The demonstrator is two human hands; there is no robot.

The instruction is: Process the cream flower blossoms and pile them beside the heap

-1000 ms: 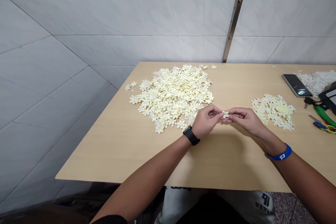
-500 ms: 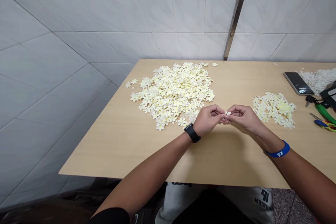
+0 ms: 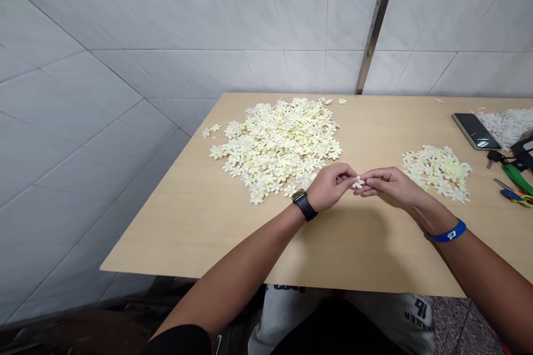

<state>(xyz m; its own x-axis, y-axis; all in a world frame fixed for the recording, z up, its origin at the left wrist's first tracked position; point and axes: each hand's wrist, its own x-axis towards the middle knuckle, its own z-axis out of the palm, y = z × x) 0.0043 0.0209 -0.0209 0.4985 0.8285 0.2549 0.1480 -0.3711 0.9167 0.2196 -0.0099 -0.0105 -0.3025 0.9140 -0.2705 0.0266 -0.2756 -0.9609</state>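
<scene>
A small white artificial flower [image 3: 358,182] is held between my two hands above the table, its petals facing up. My left hand [image 3: 332,184], wearing a black watch, pinches the flower's left side with thumb and fingertips. From the right, my right hand [image 3: 385,184], with a blue wristband, grips its other side between thumb and fingers. Just beyond my left hand spreads a large pile of white and pale yellow flowers [image 3: 283,144]. A smaller pile of flowers [image 3: 437,172] lies to the right of my right hand.
On the right of the wooden table [image 3: 187,238] lie a phone [image 3: 474,131], a heap of thin white pieces [image 3: 508,125], a key [image 3: 493,157], a green-handled tool [image 3: 517,178] and scissors [image 3: 516,196]. A metal bracket [image 3: 375,36] rises against the tiled wall [image 3: 200,72].
The flower has turned between my fingers, so its open petals now show. My right hand's fingers have straightened slightly. The view has shifted a little.
</scene>
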